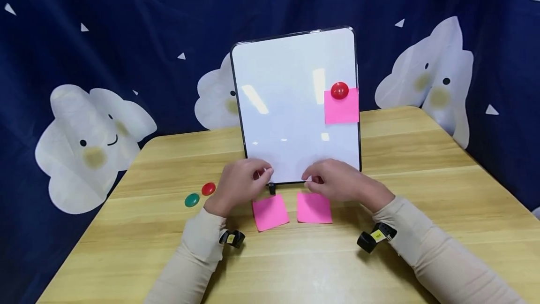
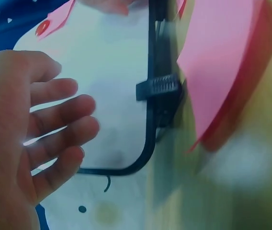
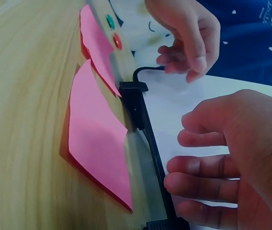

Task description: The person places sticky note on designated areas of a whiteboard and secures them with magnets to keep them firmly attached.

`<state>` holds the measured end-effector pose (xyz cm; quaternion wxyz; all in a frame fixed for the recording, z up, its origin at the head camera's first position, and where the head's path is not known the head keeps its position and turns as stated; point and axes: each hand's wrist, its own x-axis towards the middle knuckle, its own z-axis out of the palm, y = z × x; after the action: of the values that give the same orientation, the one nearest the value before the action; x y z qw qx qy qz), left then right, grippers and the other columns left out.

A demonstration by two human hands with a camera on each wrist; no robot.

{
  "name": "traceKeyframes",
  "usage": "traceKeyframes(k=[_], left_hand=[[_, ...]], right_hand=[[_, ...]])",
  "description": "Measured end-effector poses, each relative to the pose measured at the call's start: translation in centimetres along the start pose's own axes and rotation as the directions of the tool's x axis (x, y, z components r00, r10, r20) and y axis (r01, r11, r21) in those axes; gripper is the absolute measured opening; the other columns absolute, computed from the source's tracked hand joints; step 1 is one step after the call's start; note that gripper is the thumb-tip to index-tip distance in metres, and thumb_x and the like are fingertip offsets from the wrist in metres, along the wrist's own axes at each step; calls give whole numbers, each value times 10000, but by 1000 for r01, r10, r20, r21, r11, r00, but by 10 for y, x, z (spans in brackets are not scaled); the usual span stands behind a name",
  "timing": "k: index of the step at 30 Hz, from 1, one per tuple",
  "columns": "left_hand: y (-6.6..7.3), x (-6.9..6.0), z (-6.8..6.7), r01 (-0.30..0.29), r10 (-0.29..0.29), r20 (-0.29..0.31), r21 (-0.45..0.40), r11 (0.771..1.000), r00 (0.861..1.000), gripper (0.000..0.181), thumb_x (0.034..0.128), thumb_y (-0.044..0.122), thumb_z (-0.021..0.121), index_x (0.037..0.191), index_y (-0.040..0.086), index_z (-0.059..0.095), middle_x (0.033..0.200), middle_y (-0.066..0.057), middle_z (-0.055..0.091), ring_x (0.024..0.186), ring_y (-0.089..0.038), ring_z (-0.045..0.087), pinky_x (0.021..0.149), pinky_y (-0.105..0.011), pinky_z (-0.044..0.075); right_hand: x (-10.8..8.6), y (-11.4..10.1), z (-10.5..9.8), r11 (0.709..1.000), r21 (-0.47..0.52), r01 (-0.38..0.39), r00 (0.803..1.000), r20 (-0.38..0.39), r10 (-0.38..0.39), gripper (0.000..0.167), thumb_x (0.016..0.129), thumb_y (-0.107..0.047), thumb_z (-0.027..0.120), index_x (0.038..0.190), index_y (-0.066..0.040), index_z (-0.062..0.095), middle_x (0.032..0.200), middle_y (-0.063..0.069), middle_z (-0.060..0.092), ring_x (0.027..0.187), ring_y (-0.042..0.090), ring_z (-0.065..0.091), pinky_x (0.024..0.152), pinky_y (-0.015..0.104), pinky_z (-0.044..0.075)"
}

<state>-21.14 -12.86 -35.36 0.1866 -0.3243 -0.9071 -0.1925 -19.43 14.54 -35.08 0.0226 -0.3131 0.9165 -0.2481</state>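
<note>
Presently one whiteboard (image 1: 291, 121) stands upright on the desk (image 1: 126, 257), and both hands are before its lower part. The left hand (image 1: 240, 179) and the right hand (image 1: 337, 179) have their fingers loosely bent, slightly apart, holding nothing; whether they touch the board I cannot tell. I count three pink notes: an upper note (image 1: 341, 112) at the board's right side, a left note (image 1: 271, 212) and a right note (image 1: 314, 209) on the desk before it. Round discs are also three: one red disc (image 1: 339, 90) over the upper note, another red disc (image 1: 208, 188) and a green disc (image 1: 191, 200) on the desk. The right wrist view shows two black supports (image 3: 133, 91) at the board's lower edge; the head view shows only one. This wrist view also reveals lifted note edges.
</note>
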Motion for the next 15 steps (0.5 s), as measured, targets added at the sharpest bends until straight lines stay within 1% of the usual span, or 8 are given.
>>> traceKeyframes(k=[3, 7, 9, 13, 15], left_hand=[[-7, -2, -4, 14, -15, -28, -33, 999, 1000, 172, 958, 280, 649, 922, 183, 786, 760, 110, 653, 666, -61, 550, 599, -258, 463], [-17, -4, -9, 45, -47, -24, -74, 996, 999, 161, 963, 273, 656, 926, 179, 782, 773, 113, 650, 683, -66, 553, 624, -272, 473], [-22, -5, -11, 57, -60, -32, -95, 994, 998, 143, 957, 255, 668, 925, 174, 781, 776, 111, 653, 689, -61, 560, 631, -280, 477], [-29, -7, -14, 46, -52, -58, -103, 994, 997, 130, 950, 229, 671, 906, 168, 777, 769, 100, 654, 682, -69, 575, 626, -291, 479], [-31, -8, -14, 43, -49, -58, -95, 995, 997, 138, 956, 238, 663, 892, 174, 767, 763, 97, 643, 681, -76, 574, 618, -292, 475]], right_hand=[[2, 0, 3, 1000, -20, 22, 1000, 6, -22, 207, 945, -206, 699, 1114, -99, 753, 822, -98, 593, 758, 109, 531, 715, 313, 471], [3, -1, 7, 998, -34, 46, 999, 9, -46, 191, 945, -212, 705, 1092, -103, 758, 821, -100, 578, 759, 111, 526, 711, 306, 463], [3, -3, 8, 997, -53, 64, 998, 11, -64, 195, 945, -227, 704, 1088, -106, 759, 813, -101, 568, 754, 107, 520, 708, 297, 460], [1, -6, 8, 992, -88, 86, 996, 6, -85, 196, 933, -217, 715, 1086, -102, 758, 789, -100, 544, 735, 94, 499, 683, 286, 451], [-1, -7, 7, 992, -96, 87, 996, 8, -87, 187, 927, -191, 717, 1083, -96, 756, 785, -91, 533, 732, 95, 489, 674, 286, 442]])
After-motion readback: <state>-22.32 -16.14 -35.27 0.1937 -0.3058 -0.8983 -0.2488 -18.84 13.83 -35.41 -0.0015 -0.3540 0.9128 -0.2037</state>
